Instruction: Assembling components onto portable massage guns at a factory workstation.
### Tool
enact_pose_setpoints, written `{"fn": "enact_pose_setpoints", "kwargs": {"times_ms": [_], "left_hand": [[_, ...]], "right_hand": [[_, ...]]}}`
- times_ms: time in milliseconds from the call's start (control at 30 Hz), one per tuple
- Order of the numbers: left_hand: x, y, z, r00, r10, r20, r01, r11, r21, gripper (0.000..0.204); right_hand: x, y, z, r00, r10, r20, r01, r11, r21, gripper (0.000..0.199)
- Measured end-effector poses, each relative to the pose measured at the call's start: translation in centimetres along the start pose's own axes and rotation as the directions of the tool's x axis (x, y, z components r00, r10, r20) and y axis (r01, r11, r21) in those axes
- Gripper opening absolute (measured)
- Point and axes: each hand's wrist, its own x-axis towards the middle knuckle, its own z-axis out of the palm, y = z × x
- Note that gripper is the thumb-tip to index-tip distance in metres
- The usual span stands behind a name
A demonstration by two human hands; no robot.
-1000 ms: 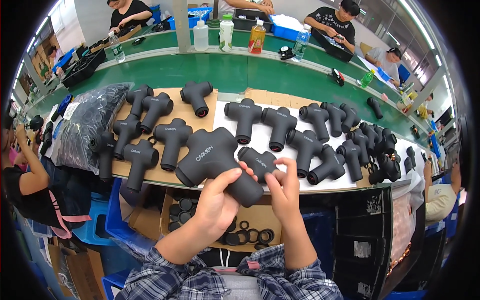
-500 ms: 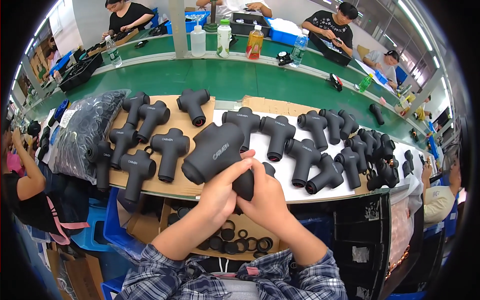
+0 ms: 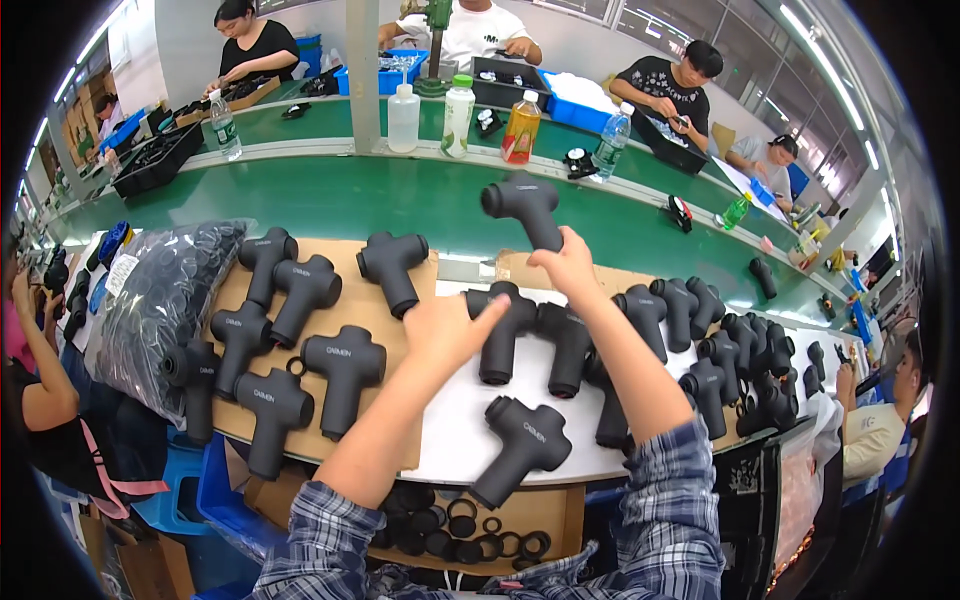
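Note:
Over the green belt, my right hand (image 3: 568,265) grips a black T-shaped massage gun (image 3: 525,205) by the lower end of its handle. My left hand (image 3: 445,328) is held over the work surface, thumb spread to the right and the other fingers partly hidden. It appears to hold nothing. Just beyond it lies a massage gun (image 3: 392,268) on cardboard; another massage gun (image 3: 505,325) is beside its thumb. Between my forearms, a massage gun (image 3: 525,445) rests at the near edge of the white sheet (image 3: 450,420).
More massage guns lie left on the cardboard (image 3: 400,430) and right. A filled plastic bag (image 3: 165,310) sits far left. Below is a box of black rings (image 3: 560,510). Bottles (image 3: 520,128) line the ledge across the green belt (image 3: 400,190); several people work beyond.
My hands have moved apart. Both were around one massage gun near me; now my right hand holds one far forward over the belt. A massage gun now lies at the near edge.

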Motion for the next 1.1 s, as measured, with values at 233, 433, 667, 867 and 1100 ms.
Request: {"fn": "enact_pose_setpoints", "kwargs": {"times_ms": [233,433,667,867,1100], "left_hand": [[-0.1,0.0,3.9,0.966,-0.052,0.252,0.003,0.982,0.191,0.067],[0.1,-1.4,4.7,0.982,-0.063,0.18,0.065,0.998,-0.003,0.062],[2.1,-2.0,5.4,0.99,-0.085,0.117,0.136,0.821,-0.555,0.045],[1.2,-4.4,5.1,0.971,-0.089,0.223,0.24,0.309,-0.92,0.037],[-3.0,-1.0,2.7,0.942,0.047,0.333,0.336,-0.086,-0.938,0.043]], "right_hand": [[9.6,11.6,3.0,0.945,0.307,-0.112,-0.322,0.931,-0.172,0.051],[10.7,11.8,1.8,0.956,0.292,0.036,-0.216,0.781,-0.586,0.069],[0.6,-4.0,-4.1,0.969,-0.088,0.229,0.178,0.896,-0.408,0.042],[-21.2,-12.3,-8.2,0.062,-0.33,0.942,0.134,0.938,0.32,0.014],[-35.8,-3.5,2.1,0.801,0.03,0.599,0.281,0.864,-0.419,0.03]]}}
